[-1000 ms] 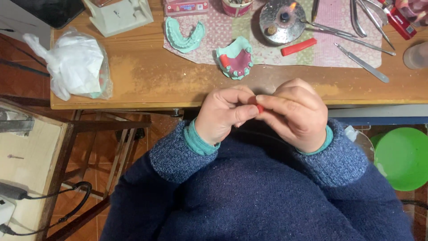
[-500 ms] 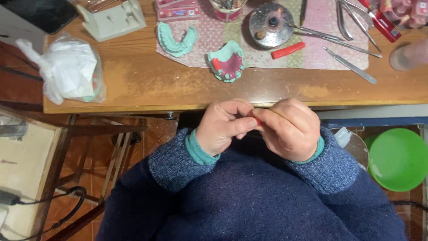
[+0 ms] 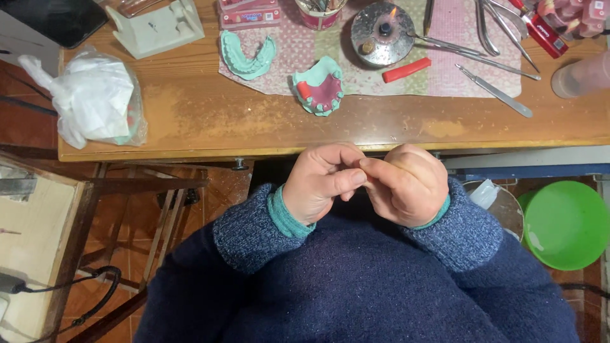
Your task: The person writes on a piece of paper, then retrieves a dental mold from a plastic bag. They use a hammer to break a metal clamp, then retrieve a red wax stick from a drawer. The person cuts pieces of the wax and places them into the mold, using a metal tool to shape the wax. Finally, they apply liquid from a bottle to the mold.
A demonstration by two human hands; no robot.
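Hands meet just below the near edge of the worn wooden tabletop (image 3: 190, 121), above the lap of a dark blue knitted sweater. The left hand (image 3: 321, 184) and right hand (image 3: 406, 185) touch at the fingertips, both curled shut, pinching something between them; what it is cannot be told, since the fingers hide it. Straight ahead, across the tabletop edge, lies the mint-green dental cast with red wax (image 3: 321, 92), about equally near both hands. Just right of the cast lies a red wax stick (image 3: 406, 70), its long axis running left-right, nearer the right hand.
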